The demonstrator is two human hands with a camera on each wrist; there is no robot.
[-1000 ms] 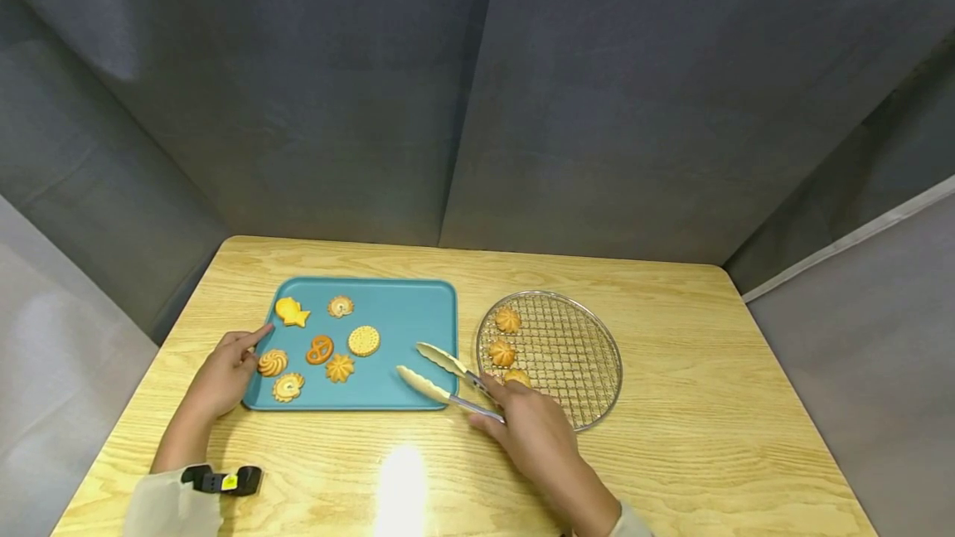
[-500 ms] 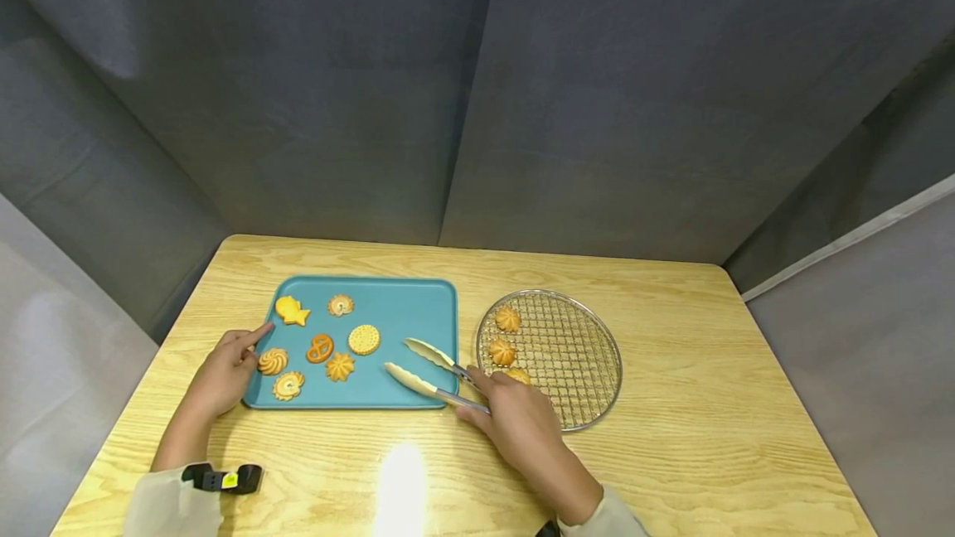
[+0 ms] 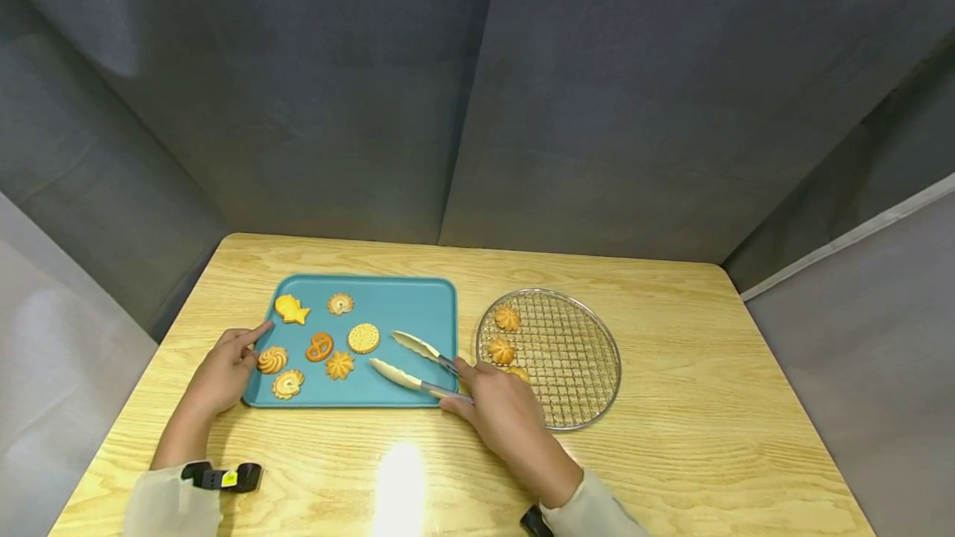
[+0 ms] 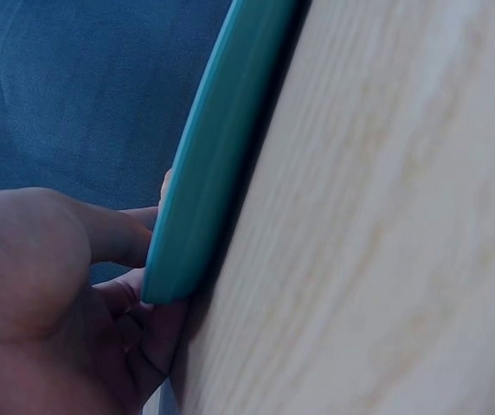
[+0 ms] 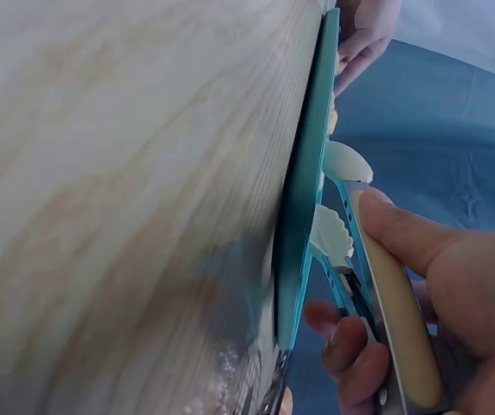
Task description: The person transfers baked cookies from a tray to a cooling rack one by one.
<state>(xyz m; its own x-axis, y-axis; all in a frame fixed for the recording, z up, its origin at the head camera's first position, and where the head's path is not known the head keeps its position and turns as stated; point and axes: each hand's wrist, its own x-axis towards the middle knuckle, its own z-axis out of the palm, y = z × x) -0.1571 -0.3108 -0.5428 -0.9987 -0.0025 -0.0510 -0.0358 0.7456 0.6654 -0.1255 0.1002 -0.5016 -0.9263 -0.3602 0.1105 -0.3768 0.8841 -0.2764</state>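
My right hand (image 3: 501, 406) grips a pair of tongs (image 3: 429, 389) with cream scalloped tips, thumb on one arm and fingers on the other. The tips are spread over the right part of a teal tray (image 3: 425, 297), with nothing between them. Just left of them are a round dotted biscuit (image 3: 363, 338) and a star-shaped cookie (image 3: 340, 365). My left hand (image 3: 224, 371) holds the tray's left edge; the left wrist view shows the thumb over the rim (image 4: 197, 164) and fingers at its outer side. A swirl cookie (image 3: 272, 360) lies beside that hand.
Also on the tray are a fish-shaped biscuit (image 3: 292, 309), a pretzel (image 3: 320, 346) and two ring cookies, one a far ring cookie (image 3: 341, 303). Right of it lies a round wire rack (image 3: 570, 355) with star cookies (image 3: 507, 318) along its left side, partly behind my right hand.
My right hand has moved left with the tongs, bringing the spread tips closer to the round dotted biscuit. My left hand and the tray have stayed put.
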